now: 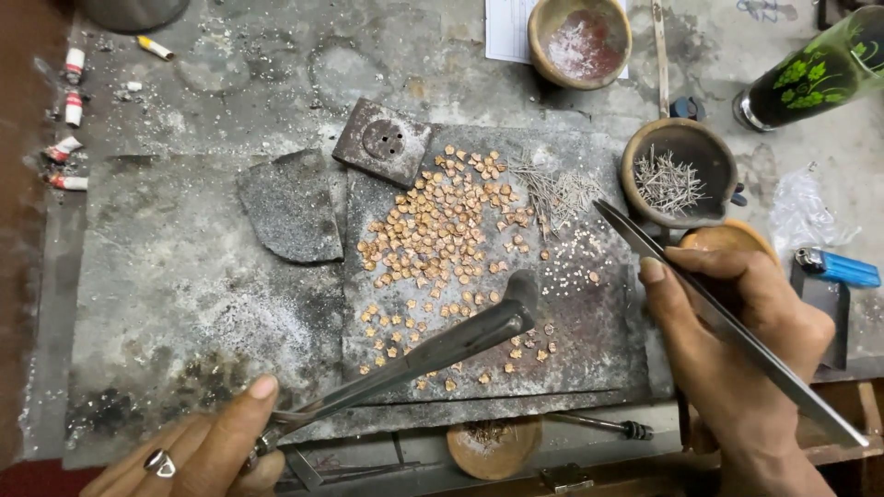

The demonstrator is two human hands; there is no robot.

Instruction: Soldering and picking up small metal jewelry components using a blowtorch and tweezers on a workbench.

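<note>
My left hand (207,446), with a ring on one finger, grips a metal blowtorch (442,345) whose bent nozzle points up over a dark slab (589,340). Several small copper flower-shaped pieces (442,230) lie spread on that slab. My right hand (737,340) holds long steel tweezers (681,276), tips raised near a pile of thin wire bits (557,193) and tiny silver grains (575,258).
A clay bowl (645,175) holds more wire bits; another clay bowl (543,37) stands at the top. A square block (384,141), a curved stone piece (290,207), a blue lighter (843,269), a green-printed glass (810,78) and cigarette butts (69,110) surround the slab.
</note>
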